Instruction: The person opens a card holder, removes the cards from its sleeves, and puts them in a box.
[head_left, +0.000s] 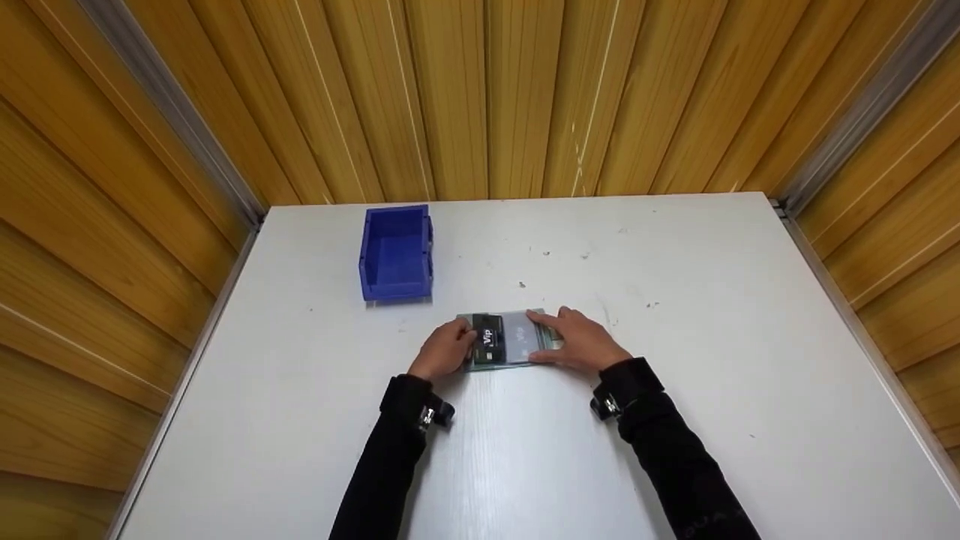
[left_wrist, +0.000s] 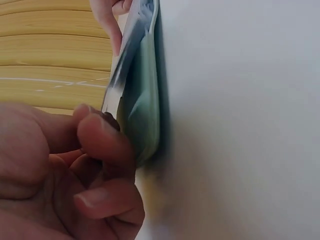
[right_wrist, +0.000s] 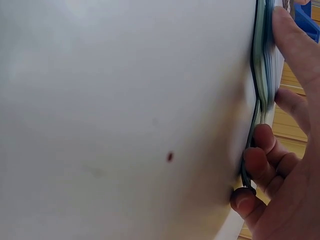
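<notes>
A card holder (head_left: 540, 319) with a green cover and clear sleeves lies opened out on the white table. A black card (head_left: 489, 339) printed "Vip" is at its left part, beside a pale sleeve (head_left: 519, 337) that also shows "Vip". My left hand (head_left: 448, 349) pinches the black card's left edge between thumb and curled fingers; in the left wrist view the green cover (left_wrist: 145, 105) runs just past these fingertips. My right hand (head_left: 581, 341) grips the holder's right side. Its fingers (right_wrist: 257, 162) curl at the edge of the cover and the stacked sleeves (right_wrist: 267, 65).
A blue plastic bin (head_left: 396, 255) stands behind the holder, towards the left. The white table (head_left: 712, 300) has small dark marks. Wood-patterned walls (head_left: 517, 97) with metal corner posts enclose it at the back and both sides.
</notes>
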